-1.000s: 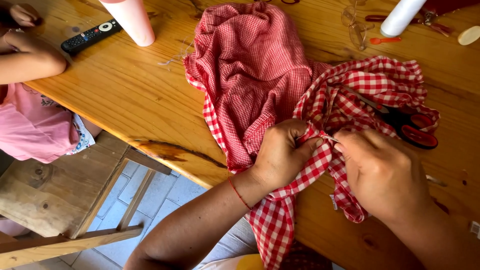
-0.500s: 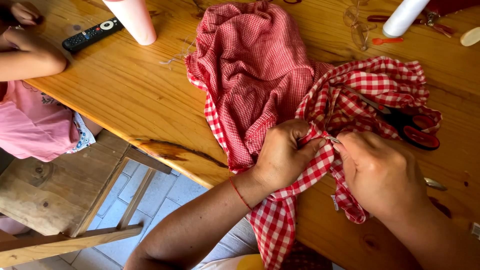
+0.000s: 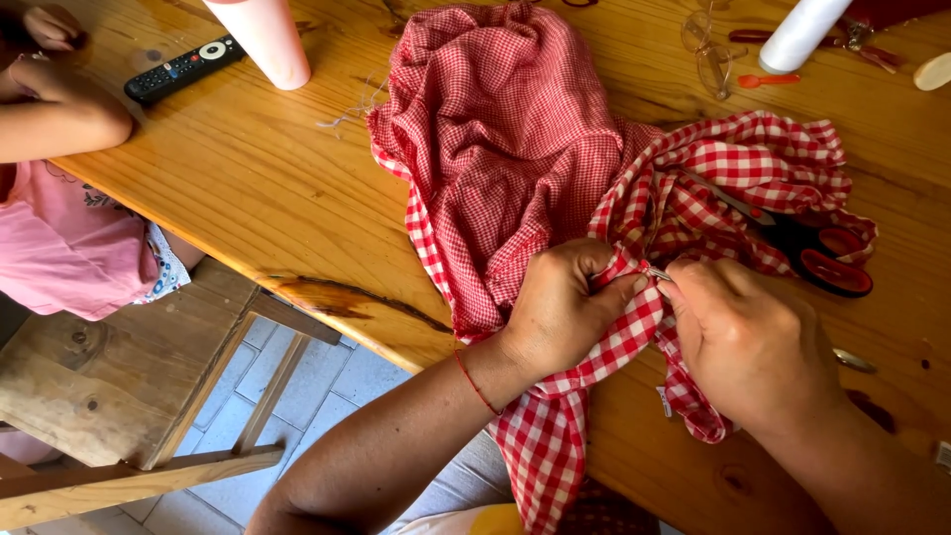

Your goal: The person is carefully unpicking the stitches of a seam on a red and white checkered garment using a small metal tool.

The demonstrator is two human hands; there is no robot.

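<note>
A red-and-white checked cloth (image 3: 515,168) lies bunched on the wooden table (image 3: 248,188) and hangs over its near edge. My left hand (image 3: 565,302) pinches a fold of the larger-check part between thumb and fingers. My right hand (image 3: 748,342) is right beside it, fingers closed on a small metal tool, needle or pin I cannot tell, whose tip (image 3: 659,272) touches the pinched fold. Red-handled scissors (image 3: 822,258) rest on the cloth just beyond my right hand.
A pink cup (image 3: 265,40) and a black remote (image 3: 183,67) stand at the far left. Another person in a pink top (image 3: 64,238) sits at the left on a wooden bench (image 3: 109,367). Glasses (image 3: 708,54), a white tube (image 3: 797,35) and small items lie at the back right.
Both hands stay at the same fold; the fingers have shifted only slightly. The cloth and scissors have not moved.
</note>
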